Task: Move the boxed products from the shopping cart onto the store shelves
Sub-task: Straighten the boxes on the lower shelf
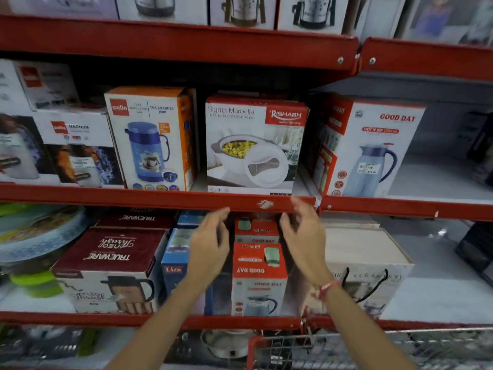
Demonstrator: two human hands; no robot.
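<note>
A white and red Rishabh casserole box stands upright on the middle shelf, between a Cello jug box and a Good Day flask box. My left hand and my right hand hover just below that shelf's red front edge, fingers spread, both empty and apart from the box. Between my hands, on the shelf below, stands a red-topped Good Day box. The red-framed wire shopping cart shows at the bottom; its contents are hidden.
Truewre boxes, a blue Liza box and a white bag-style box fill the lower shelf. Cello Magnum boxes sit at left. Bare shelf surface lies right of the Good Day flask box. More boxes line the top shelf.
</note>
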